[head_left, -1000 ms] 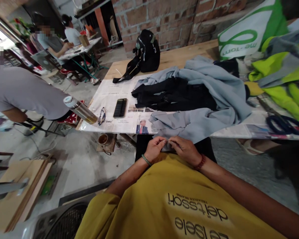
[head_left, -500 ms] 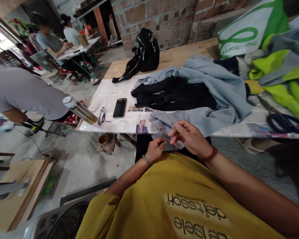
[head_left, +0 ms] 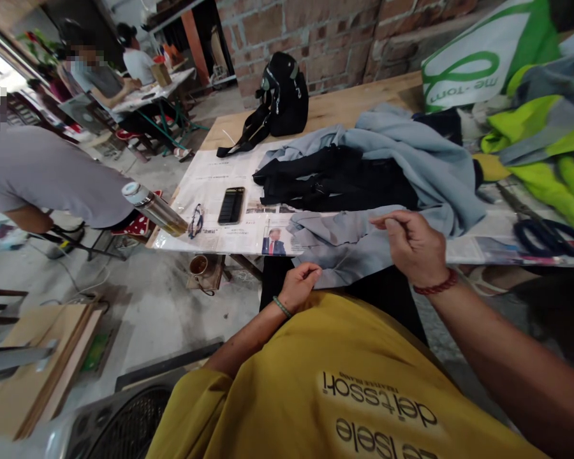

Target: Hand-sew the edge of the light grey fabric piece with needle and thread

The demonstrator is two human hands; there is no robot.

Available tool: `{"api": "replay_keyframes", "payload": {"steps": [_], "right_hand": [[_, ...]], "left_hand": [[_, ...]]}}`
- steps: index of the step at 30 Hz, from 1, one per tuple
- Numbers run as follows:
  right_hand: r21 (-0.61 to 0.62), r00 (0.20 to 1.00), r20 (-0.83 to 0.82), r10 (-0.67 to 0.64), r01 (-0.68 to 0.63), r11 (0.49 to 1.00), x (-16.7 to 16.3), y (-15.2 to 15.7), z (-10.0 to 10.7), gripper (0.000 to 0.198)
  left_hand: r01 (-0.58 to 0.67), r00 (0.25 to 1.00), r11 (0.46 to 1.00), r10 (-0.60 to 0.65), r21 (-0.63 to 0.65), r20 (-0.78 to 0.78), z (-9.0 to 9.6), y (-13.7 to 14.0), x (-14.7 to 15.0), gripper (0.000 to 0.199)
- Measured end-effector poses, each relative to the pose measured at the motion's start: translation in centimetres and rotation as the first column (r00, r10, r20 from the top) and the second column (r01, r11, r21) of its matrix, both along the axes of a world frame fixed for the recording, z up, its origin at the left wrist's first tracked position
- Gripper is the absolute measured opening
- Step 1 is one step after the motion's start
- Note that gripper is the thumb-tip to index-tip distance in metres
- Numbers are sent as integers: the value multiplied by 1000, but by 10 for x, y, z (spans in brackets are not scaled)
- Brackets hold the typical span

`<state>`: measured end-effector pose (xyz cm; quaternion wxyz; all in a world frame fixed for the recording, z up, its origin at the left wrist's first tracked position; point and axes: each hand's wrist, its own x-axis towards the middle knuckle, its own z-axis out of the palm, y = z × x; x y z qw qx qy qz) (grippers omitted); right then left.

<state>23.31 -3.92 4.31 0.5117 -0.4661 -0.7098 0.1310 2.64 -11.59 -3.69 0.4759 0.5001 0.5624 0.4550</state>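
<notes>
My left hand (head_left: 300, 285) is closed in a pinch at the lower left edge of a grey-blue cloth (head_left: 349, 252) that hangs over the table edge onto my lap. Higher and to the right, my right hand (head_left: 417, 247) is held above the same cloth, thumb and forefinger pressed together. Whatever lies between those fingertips is too small to make out. A black garment (head_left: 335, 178) rests on the cloth's bunched far part, beyond both hands.
On the newspaper-covered table (head_left: 210, 182) are a phone (head_left: 231, 205), glasses (head_left: 197, 220), a steel flask (head_left: 153, 210) and a black bag (head_left: 287, 95). Large scissors (head_left: 545, 233) and yellow-green clothing (head_left: 555, 140) lie at right. A person (head_left: 62, 172) sits at left.
My right hand has moved away from the left, up and to the right, still pinched. My left hand has stayed nearly in place at the cloth.
</notes>
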Motion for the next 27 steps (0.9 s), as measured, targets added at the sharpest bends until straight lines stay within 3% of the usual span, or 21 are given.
{"api": "replay_keyframes", "payload": {"steps": [4, 8, 17, 27], "right_hand": [[118, 987, 141, -73, 57, 991, 11, 6, -6, 19], [133, 983, 172, -66, 43, 990, 13, 6, -12, 19], [-149, 987, -163, 10, -35, 988, 5, 7, -21, 11], [-165, 948, -316, -47, -6, 986, 8, 12, -25, 10]], "left_hand": [[-9, 1000, 1000, 9, -3, 5, 1, 0, 0, 23], [-27, 1000, 999, 28, -36, 3, 2, 0, 1, 22], [27, 998, 998, -30, -53, -52, 2, 0, 0, 20], [180, 982, 979, -185, -91, -49, -2, 4, 0, 25]]}}
